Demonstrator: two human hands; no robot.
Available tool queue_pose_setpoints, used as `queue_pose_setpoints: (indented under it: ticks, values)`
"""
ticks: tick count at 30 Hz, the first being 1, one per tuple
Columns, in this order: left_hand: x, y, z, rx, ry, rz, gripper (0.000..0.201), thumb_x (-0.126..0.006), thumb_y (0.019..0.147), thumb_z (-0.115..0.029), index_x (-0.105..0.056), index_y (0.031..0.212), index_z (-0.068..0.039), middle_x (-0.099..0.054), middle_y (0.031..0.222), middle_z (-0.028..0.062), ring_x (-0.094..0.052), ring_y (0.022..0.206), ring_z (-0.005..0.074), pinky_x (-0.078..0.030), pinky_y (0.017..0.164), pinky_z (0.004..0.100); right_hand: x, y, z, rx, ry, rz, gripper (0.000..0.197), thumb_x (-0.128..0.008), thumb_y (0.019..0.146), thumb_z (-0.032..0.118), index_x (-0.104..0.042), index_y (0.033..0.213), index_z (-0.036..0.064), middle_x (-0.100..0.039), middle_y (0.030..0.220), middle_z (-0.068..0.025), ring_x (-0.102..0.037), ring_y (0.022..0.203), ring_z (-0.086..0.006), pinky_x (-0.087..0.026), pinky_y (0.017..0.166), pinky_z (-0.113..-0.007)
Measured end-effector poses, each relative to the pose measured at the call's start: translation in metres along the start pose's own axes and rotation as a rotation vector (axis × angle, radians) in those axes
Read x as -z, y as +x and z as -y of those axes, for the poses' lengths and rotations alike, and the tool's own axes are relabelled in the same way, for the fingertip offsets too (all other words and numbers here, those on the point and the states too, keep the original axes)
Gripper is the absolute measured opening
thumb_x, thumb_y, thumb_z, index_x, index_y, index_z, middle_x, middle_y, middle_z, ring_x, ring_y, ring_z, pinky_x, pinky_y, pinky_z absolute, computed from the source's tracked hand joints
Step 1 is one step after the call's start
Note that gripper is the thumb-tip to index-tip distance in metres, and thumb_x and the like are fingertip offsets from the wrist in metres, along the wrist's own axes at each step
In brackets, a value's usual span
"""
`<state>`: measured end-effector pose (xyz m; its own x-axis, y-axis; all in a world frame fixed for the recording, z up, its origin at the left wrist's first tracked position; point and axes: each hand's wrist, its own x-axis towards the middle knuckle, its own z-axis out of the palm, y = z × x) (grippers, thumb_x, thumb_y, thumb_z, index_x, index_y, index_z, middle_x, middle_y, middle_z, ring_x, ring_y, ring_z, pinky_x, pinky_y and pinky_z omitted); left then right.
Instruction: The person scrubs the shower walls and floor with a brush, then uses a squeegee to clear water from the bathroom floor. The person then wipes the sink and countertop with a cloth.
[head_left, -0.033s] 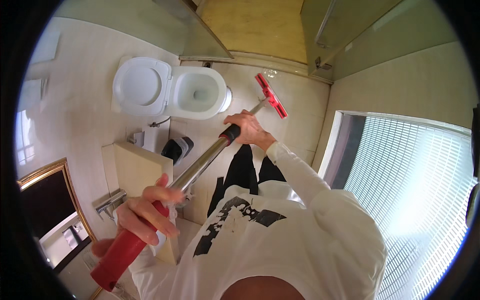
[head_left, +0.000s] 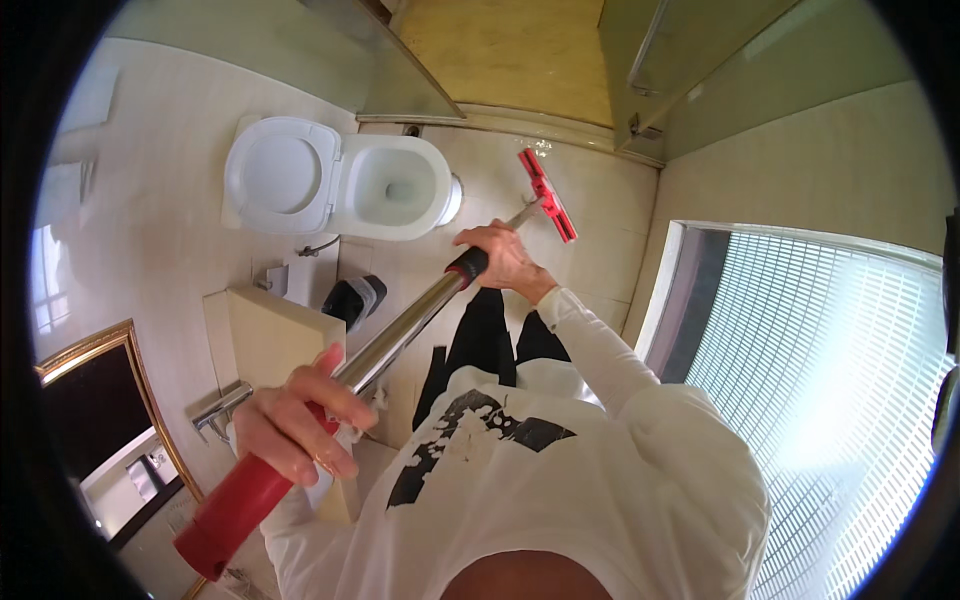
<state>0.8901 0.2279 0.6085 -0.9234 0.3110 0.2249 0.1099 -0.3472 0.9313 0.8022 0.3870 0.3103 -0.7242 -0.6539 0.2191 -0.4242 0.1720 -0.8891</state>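
Observation:
A long mop point(head_left: 408, 332) slants across the view, its metal pole running from the lower left up to the floor. My left hand point(head_left: 300, 415) is closed around the red grip point(head_left: 235, 510) at the top end. Farther down, my right hand point(head_left: 503, 257) wraps the pole just past its black collar point(head_left: 468, 266). The narrow red mop head point(head_left: 548, 196) rests on the pale tiled floor, right of the toilet point(head_left: 398, 188). Part of the pole is hidden behind my right hand.
The toilet's lid point(head_left: 284, 175) is raised. A dark bin point(head_left: 355, 300) stands beside a low cream partition point(head_left: 285, 325). A raised sill point(head_left: 530, 133) borders a yellow-floored area at the far side. On the right is a frosted window point(head_left: 800, 380); a gold-framed mirror point(head_left: 140, 370) hangs at left.
The mop head has shifted slightly to the right on the floor. The grip end has moved a little left and up. Both hands keep hold of the mop.

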Motion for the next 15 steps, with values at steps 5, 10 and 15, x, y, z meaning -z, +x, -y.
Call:
queue_pose_setpoints:
  ticks: [5,10,15]
  values:
    - [0.035,0.065,0.059,-0.227,0.003,0.211,0.030,-0.072,0.073,-0.031,-0.051,0.083,-0.013,-0.052,0.077,0.0009,-0.053,0.076,0.0200,-0.028,0.104,0.0439,0.034,-0.010,-0.043,-0.155,-0.192,-0.279,0.028,-0.071,0.063,0.024,-0.062,0.087,0.0128,-0.064,0.076,-0.0084,-0.061,0.070,-0.0265,-0.043,0.069,-0.036]
    - [0.053,0.119,0.106,-0.003,0.068,-0.027,0.010,-0.056,0.081,-0.004,-0.047,0.077,-0.008,-0.048,0.067,0.0025,-0.050,0.068,0.0176,-0.043,0.075,0.0377,0.067,-0.003,-0.108,-0.385,-0.230,-0.375,0.022,-0.072,0.065,0.019,-0.063,0.084,0.0129,-0.063,0.070,-0.0076,-0.061,0.068,-0.0249,-0.045,0.068,-0.034]
    - [0.118,0.146,0.141,0.106,0.017,-0.131,0.016,-0.051,0.080,0.005,-0.043,0.070,-0.005,-0.048,0.065,0.0043,-0.047,0.063,0.0162,-0.041,0.066,0.0329,0.063,0.029,-0.159,-0.466,-0.015,-0.323,0.020,-0.072,0.066,0.010,-0.062,0.083,0.0096,-0.063,0.071,-0.0107,-0.062,0.065,-0.0251,-0.047,0.061,-0.033]
